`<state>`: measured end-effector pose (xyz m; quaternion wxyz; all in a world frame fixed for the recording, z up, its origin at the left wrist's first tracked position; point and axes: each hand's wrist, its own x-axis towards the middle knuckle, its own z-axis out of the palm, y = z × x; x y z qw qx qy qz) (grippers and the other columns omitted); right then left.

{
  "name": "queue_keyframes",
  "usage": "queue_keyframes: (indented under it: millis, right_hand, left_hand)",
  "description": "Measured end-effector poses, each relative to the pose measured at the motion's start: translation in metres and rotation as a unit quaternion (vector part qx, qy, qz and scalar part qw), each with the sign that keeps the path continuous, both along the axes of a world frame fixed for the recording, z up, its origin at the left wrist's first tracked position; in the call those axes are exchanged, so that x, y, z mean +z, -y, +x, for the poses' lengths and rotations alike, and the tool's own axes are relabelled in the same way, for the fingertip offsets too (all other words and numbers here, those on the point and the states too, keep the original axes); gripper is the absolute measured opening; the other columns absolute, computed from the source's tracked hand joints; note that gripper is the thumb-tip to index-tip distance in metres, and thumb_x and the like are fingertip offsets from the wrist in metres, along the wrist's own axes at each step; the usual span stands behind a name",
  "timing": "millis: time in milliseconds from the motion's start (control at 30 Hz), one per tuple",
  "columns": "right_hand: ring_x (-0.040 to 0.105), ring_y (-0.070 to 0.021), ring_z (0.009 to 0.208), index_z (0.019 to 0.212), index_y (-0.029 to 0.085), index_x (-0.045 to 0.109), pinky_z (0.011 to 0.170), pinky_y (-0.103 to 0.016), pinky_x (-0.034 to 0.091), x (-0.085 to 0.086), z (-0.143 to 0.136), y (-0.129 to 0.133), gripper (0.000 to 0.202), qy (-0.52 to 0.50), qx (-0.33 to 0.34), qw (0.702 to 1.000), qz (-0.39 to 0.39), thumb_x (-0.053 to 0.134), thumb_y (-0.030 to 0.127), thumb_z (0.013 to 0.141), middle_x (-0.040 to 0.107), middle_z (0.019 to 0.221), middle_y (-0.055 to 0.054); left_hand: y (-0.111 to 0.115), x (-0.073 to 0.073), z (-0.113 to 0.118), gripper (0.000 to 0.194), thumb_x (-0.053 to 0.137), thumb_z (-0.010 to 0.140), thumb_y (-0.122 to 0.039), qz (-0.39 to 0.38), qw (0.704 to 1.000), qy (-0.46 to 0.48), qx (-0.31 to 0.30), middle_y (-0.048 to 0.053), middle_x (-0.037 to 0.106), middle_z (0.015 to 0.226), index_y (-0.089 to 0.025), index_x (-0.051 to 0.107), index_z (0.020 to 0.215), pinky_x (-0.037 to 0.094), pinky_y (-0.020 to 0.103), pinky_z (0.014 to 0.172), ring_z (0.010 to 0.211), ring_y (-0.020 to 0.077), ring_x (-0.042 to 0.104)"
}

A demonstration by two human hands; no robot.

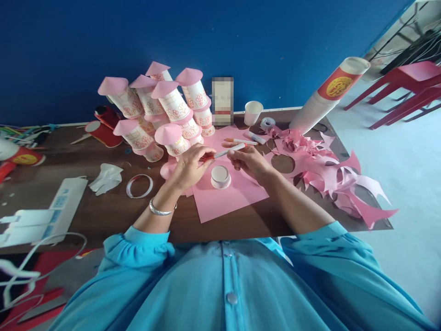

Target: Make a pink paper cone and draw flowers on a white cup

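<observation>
A white marker (229, 151) with red ends is held slantwise between my hands over the pink paper (220, 207). The fingers of my left hand (193, 163) are closed round its left, red end. My right hand (250, 161) is curled with its fingertips against the barrel, towards the other end. Just below the marker, a small paper cup (220, 177) stands upside down on the pink sheet. To the left, several paper-cup towers (174, 103) with pink cone roofs and red-orange drawings stand grouped. More markers (241, 141) lie behind my right hand.
Pink paper scraps (330, 170) spread over the table's right side, beside a tall leaning cup stack (327, 96). A single white cup (254, 112) and tape roll (268, 123) are at the back. Left are a tape ring (139, 185), crumpled tissue (106, 178) and power strip (69, 202).
</observation>
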<state>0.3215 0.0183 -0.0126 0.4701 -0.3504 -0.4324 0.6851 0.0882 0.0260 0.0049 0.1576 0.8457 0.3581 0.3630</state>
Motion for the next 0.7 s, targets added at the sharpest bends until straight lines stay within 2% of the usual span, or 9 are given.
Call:
queue_keyframes:
  millis: [67, 133, 200, 300, 367, 433, 500, 567, 700]
  right_hand:
    - [0.046, -0.0083, 0.055, 0.098, 0.019, 0.079, 0.047, -0.023, 0.038, 0.002, -0.008, 0.003, 0.046, -0.012, -0.008, 1.0, 0.024, 0.095, 0.053, 0.072, 0.055, 0.065, 0.006]
    - [0.048, -0.009, 0.056, 0.089, 0.019, 0.077, 0.047, -0.024, 0.039, 0.004, -0.01, 0.002, 0.045, -0.015, -0.044, 0.998, 0.042, 0.093, 0.058, 0.074, 0.058, 0.065, 0.004]
    - [0.049, -0.0088, 0.054, 0.085, 0.02, 0.074, 0.046, -0.024, 0.039, 0.007, 0.0, -0.003, 0.043, -0.028, -0.109, 0.993, 0.047, 0.091, 0.059, 0.077, 0.059, 0.064, 0.004]
    - [0.05, -0.0092, 0.05, 0.086, 0.025, 0.067, 0.043, -0.023, 0.039, 0.014, 0.035, -0.014, 0.041, -0.051, -0.245, 0.966, 0.068, 0.084, 0.063, 0.085, 0.056, 0.062, 0.006]
    - [0.058, -0.0124, 0.054, 0.092, 0.028, 0.065, 0.045, -0.025, 0.045, 0.019, 0.057, -0.017, 0.04, -0.013, -0.324, 0.941, 0.098, 0.072, 0.068, 0.093, 0.06, 0.065, 0.004]
    - [0.066, -0.0151, 0.061, 0.099, 0.031, 0.065, 0.05, -0.028, 0.051, 0.02, 0.065, -0.011, 0.034, 0.034, -0.359, 0.925, 0.122, 0.07, 0.064, 0.096, 0.07, 0.078, 0.002]
    - [0.069, -0.0161, 0.067, 0.101, 0.032, 0.065, 0.055, -0.03, 0.055, 0.016, 0.057, 0.0, 0.028, 0.066, -0.339, 0.93, 0.123, 0.077, 0.056, 0.093, 0.075, 0.091, 0.0]
    - [0.068, -0.0162, 0.066, 0.102, 0.032, 0.065, 0.057, -0.031, 0.056, 0.008, 0.038, 0.013, 0.028, 0.092, -0.289, 0.947, 0.11, 0.081, 0.051, 0.089, 0.075, 0.092, 0.0]
    - [0.067, -0.0162, 0.066, 0.101, 0.031, 0.062, 0.058, -0.032, 0.056, -0.01, 0.012, 0.026, 0.033, 0.127, -0.222, 0.963, 0.083, 0.078, 0.057, 0.087, 0.073, 0.092, 0.0]
  left_hand:
    - [-0.001, 0.001, 0.006, 0.013, 0.075, 0.095, -0.02, -0.04, 0.998, 0.041, 0.004, 0.004, 0.077, 0.1, -0.02, 0.074, 0.107, 0.064, 0.03, 0.084, 0.091, 0.0165, 0.074]
    - [-0.001, 0.001, 0.009, 0.012, 0.078, 0.093, -0.025, -0.088, 0.993, 0.079, 0.006, 0.005, 0.079, 0.099, -0.02, 0.076, 0.104, 0.064, 0.031, 0.082, 0.089, 0.0171, 0.075]
    - [-0.001, 0.0, 0.008, 0.015, 0.08, 0.091, -0.03, -0.141, 0.982, 0.122, 0.007, 0.006, 0.08, 0.097, -0.019, 0.077, 0.101, 0.065, 0.032, 0.08, 0.087, 0.018, 0.076]
    - [-0.001, -0.005, 0.0, 0.02, 0.08, 0.09, -0.035, -0.206, 0.964, 0.167, 0.015, 0.007, 0.081, 0.091, -0.018, 0.077, 0.099, 0.066, 0.033, 0.076, 0.079, 0.0182, 0.076]
    - [-0.001, -0.01, -0.006, 0.019, 0.078, 0.09, -0.035, -0.21, 0.968, 0.138, 0.023, 0.007, 0.081, 0.093, -0.018, 0.078, 0.098, 0.065, 0.034, 0.078, 0.081, 0.0187, 0.076]
    - [-0.003, -0.019, -0.01, 0.016, 0.073, 0.094, -0.033, -0.178, 0.982, 0.068, 0.012, 0.008, 0.082, 0.102, -0.019, 0.078, 0.101, 0.064, 0.036, 0.085, 0.091, 0.0203, 0.076]
    - [-0.006, -0.029, -0.01, 0.017, 0.065, 0.099, -0.029, -0.143, 0.989, -0.012, -0.017, 0.009, 0.081, 0.107, -0.02, 0.078, 0.103, 0.063, 0.04, 0.092, 0.099, 0.0224, 0.075]
    - [-0.01, -0.041, -0.009, 0.021, 0.056, 0.102, -0.023, -0.124, 0.988, -0.085, -0.045, 0.011, 0.08, 0.113, -0.019, 0.076, 0.107, 0.061, 0.045, 0.1, 0.107, 0.0248, 0.074]
    - [-0.009, -0.052, -0.015, 0.044, 0.042, 0.099, -0.006, -0.109, 0.98, -0.154, -0.067, 0.017, 0.071, 0.144, -0.014, 0.069, 0.132, 0.049, 0.053, 0.121, 0.138, 0.0277, 0.064]
